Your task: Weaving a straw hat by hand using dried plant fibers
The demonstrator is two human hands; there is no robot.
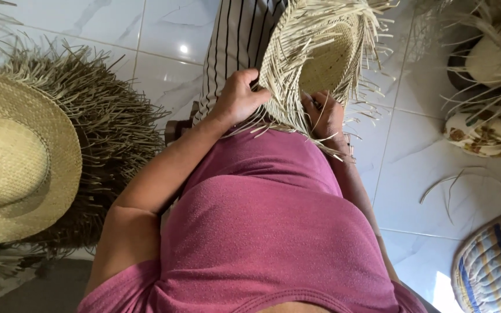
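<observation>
finished hat (13,156): far left, pale woven straw with a smooth round brim and a domed crown; it lies on top of other work.
frayed pile (108,124): under and behind that hat, a dark heap of loose uncut straw ends that fan out over the white tiled floor (163,29).
left hand (238,97): fingers curled and closed on the left edge of the unfinished hat, thumb toward the body.
unfinished hat (320,55): held up in the lap between both hands, top centre; tight pale weave at the crown, its hollow side toward the camera, with long loose strands that bristle out all round the rim and hang down over the wrists.
striped cloth (236,40): black lines on white, just behind the left hand, under the hat.
right hand (326,116): at the lower edge of the weave, fingers tucked in among the strands; the fringe hides how tightly it grips.
pink shirt (273,232): fills the lower middle and blocks the lap below.
right side: more straw work (494,55), a flowered cushion (485,133), stray strands on the tiles, a striped cushion (494,266) in the corner.
</observation>
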